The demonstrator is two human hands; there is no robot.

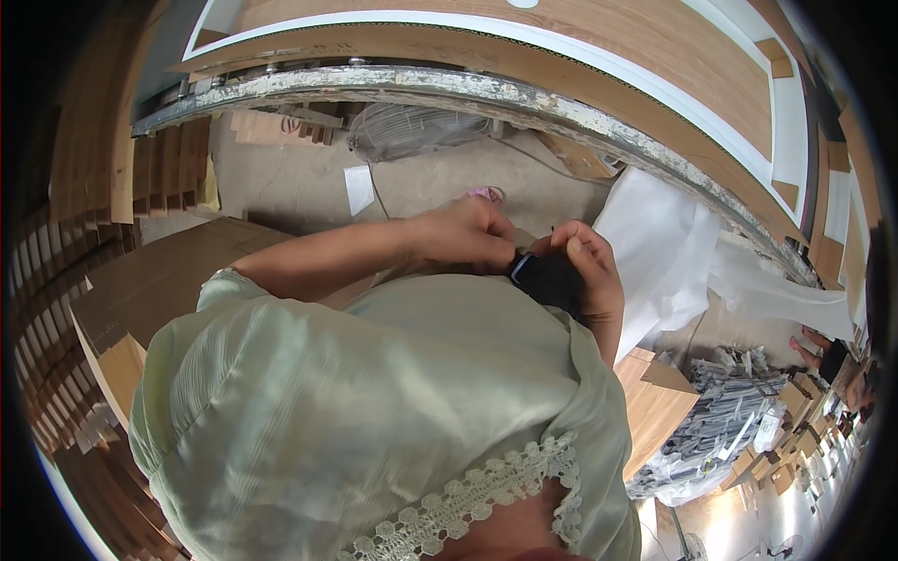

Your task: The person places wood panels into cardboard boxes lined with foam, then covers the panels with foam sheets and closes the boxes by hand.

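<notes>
Down in the head view, both hands meet in front of the person's chest, above a pale green blouse (374, 393) with a lace hem. The right hand (587, 266) is curled around a small dark device (547, 279) with a blue edge, gripping it from the right side with fingers folded over its top. The left hand (468, 234) is closed too, its fingertips pinching at the left end of the same device, so the two hands touch across it. Behind the hands a sheet of white wrapping (655, 243) drapes down from a paint-spattered metal rail (449, 89). A cardboard box (140, 280) sits to the person's left on the concrete floor (299, 187), and a pile of grey bundled parts (720, 411) lies at the lower right.
</notes>
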